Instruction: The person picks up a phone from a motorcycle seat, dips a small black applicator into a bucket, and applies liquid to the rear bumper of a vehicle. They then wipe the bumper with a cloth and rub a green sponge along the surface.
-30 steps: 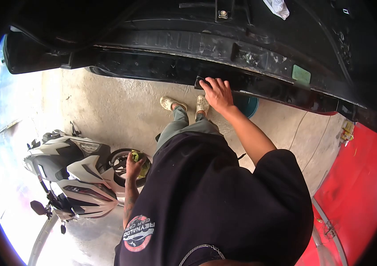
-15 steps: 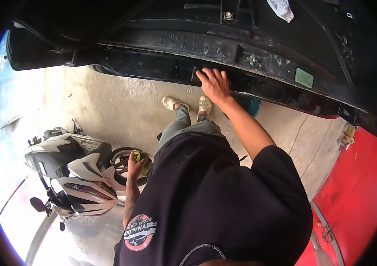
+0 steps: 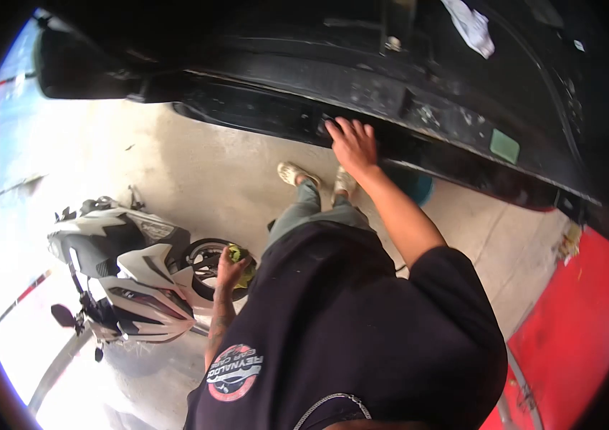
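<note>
My right hand (image 3: pixel 355 147) reaches to the dark lower edge of the vehicle, fingers bent around a small dark pad (image 3: pixel 324 123) pressed to the glossy black sill panel (image 3: pixel 269 113). Most of that pad is hidden under the fingers. Down at my left side, my left hand (image 3: pixel 230 271) grips a crumpled yellow-green cloth (image 3: pixel 245 272), which overlaps the motorcycle's wheel in this view. Above the sill runs a scuffed black trim strip (image 3: pixel 369 97), with a pale green sponge-like block (image 3: pixel 504 146) resting on it to the right.
A white and black motorcycle (image 3: pixel 140 287) stands to my left. Under the vehicle's edge, behind my right forearm, is a teal bucket (image 3: pixel 419 188). A white cloth (image 3: pixel 471 29) lies on the dark surface above. Red flooring (image 3: pixel 569 308) spreads at right.
My view has shifted, so the vehicle and motorcycle sit further right in it. My right hand has slid slightly left along the sill with the pad. The left hand still holds the cloth.
</note>
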`<state>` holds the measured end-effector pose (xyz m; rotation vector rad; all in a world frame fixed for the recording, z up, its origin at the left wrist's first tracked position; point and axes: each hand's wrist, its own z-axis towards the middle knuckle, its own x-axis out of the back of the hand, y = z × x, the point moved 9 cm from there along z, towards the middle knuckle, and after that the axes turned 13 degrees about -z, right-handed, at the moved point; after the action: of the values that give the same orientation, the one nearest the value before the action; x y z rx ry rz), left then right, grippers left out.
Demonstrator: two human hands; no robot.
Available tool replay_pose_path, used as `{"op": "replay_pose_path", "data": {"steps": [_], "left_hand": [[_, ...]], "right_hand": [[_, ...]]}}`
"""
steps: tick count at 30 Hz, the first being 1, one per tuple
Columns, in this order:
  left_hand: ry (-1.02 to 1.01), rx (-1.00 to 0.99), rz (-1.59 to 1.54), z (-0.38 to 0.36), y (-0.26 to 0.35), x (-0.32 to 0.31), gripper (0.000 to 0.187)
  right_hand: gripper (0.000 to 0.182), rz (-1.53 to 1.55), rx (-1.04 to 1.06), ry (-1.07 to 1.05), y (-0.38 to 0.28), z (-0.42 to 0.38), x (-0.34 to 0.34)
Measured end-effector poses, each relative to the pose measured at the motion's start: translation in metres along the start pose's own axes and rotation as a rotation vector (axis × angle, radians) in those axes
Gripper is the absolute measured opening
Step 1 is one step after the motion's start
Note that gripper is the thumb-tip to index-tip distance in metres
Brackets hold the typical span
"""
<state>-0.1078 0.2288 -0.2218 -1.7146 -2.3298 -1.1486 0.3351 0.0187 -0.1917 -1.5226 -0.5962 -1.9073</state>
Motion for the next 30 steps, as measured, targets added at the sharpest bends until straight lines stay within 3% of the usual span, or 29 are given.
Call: {"op": "replay_pose_path", "data": {"steps": [3, 5, 12, 17, 21, 28, 30], "left_hand": [[0.048, -0.028, 0.021, 0.004, -0.007, 0.006, 0.058], [0.056, -0.019, 0.057, 0.001, 0.002, 0.007, 0.057], [0.048, 0.000, 0.068, 0.004, -0.001, 0.007, 0.071], [0.023, 0.019, 0.032, 0.003, -0.015, 0.004, 0.065], [0.001, 0.045, 0.007, -0.007, -0.019, 0.000, 0.062], [0.040, 0.023, 0.061, 0.001, -0.033, 0.000, 0.062], [0.040, 0.020, 0.065, -0.001, -0.025, 0.001, 0.062]], "right_hand": [[0.044, 0.020, 0.093, 0.077, -0.017, -0.019, 0.004], [0.040, 0.031, 0.107, -0.012, -0.017, -0.016, 0.004], [0.042, -0.138, 0.027, -0.025, -0.011, 0.007, -0.015], [0.038, -0.099, 0.127, -0.083, -0.024, -0.003, -0.015], [0.037, -0.147, -0.012, -0.049, -0.012, 0.024, -0.023], [0.040, -0.072, 0.127, -0.079, -0.030, -0.006, -0.017], [0.040, -0.110, 0.073, -0.015, -0.020, 0.011, -0.017]]}}
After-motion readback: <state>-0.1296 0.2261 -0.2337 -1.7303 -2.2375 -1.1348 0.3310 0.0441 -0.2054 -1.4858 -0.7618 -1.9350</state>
